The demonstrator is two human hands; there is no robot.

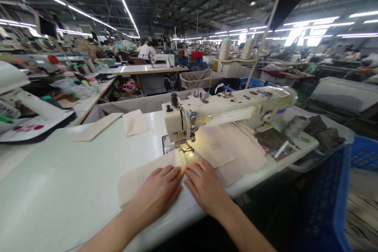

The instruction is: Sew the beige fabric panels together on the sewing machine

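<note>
A beige fabric piece point(138, 179) lies on the table and runs up to the lit needle area of a sewing machine point(189, 120). My left hand point(161, 189) presses on this piece, its fingers closed at the edge just in front of the presser foot point(186, 148). Close beside it, my right hand point(203, 185) has its fingers bent and closed on the fabric edge too; the fingertips of both hands nearly meet. What lies under my fingers is partly hidden. More beige fabric panels point(224, 145) are stacked under the machine arm, right of the needle.
Two cut beige pieces, a long one point(99, 126) and a small one point(135, 122), lie at the back left of the table point(73, 173). Thread cones point(224, 49) stand behind the machine. At right are a grey thread spool point(295, 126) and a blue crate point(336, 204).
</note>
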